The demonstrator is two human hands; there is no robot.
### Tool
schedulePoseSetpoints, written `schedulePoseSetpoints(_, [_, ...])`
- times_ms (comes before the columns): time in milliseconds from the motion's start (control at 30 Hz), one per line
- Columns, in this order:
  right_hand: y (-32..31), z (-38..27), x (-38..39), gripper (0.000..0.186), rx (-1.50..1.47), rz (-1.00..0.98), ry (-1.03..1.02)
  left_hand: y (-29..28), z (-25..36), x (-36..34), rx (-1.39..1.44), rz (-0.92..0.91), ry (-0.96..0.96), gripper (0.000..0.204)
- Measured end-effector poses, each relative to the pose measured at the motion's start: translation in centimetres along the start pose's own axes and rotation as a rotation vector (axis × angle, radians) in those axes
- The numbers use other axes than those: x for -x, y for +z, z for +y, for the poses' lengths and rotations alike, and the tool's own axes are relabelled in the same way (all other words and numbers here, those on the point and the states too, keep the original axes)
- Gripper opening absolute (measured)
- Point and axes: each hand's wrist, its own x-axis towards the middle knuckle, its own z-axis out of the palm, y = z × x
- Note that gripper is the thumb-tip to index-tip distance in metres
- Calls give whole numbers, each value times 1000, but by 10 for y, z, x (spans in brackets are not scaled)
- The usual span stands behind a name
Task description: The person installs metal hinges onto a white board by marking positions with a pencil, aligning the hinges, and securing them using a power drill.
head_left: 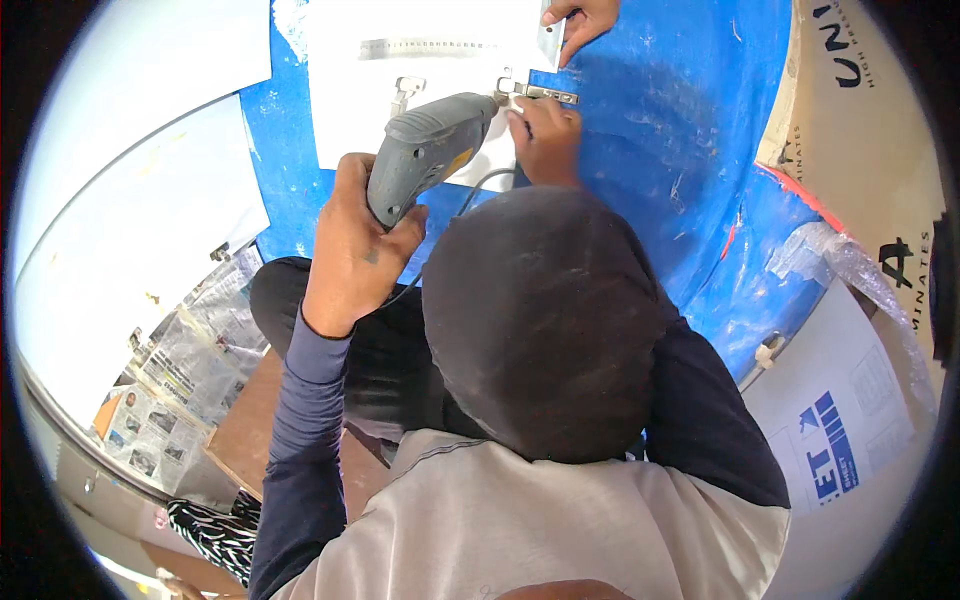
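Note:
My left hand (350,240) is wrapped round the handle of a grey power drill (430,140), its nose pointing up and right. The drill's tip meets a metal cabinet hinge (545,93) at the edge of a white panel (350,120). My right hand (548,135) has its fingers closed at that hinge, close beside the tip; its forearm is hidden behind a rounded black form, apparently my raised knee (545,310). A second hinge (405,92) lies on the panel further left. Another person's hand (588,18) reaches in at the top, at the panel's corner.
Blue sheeting (660,150) lies under the panel. More white panels (140,210) and newspaper (190,370) are at the left. On the right are brown cardboard (880,130), bubble wrap (860,280) and a white printed sheet (830,400). The drill's cord (478,187) runs behind the knee.

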Motion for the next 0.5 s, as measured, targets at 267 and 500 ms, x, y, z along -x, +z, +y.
schedulePoseSetpoints(267, [-25,16,-20,38,0,83,-41,-1,7,-5,-55,-35,21,61])
schedulePoseSetpoints(500, [-21,23,-33,29,91,-64,-116,-4,7,-8,-56,-48,47,58])
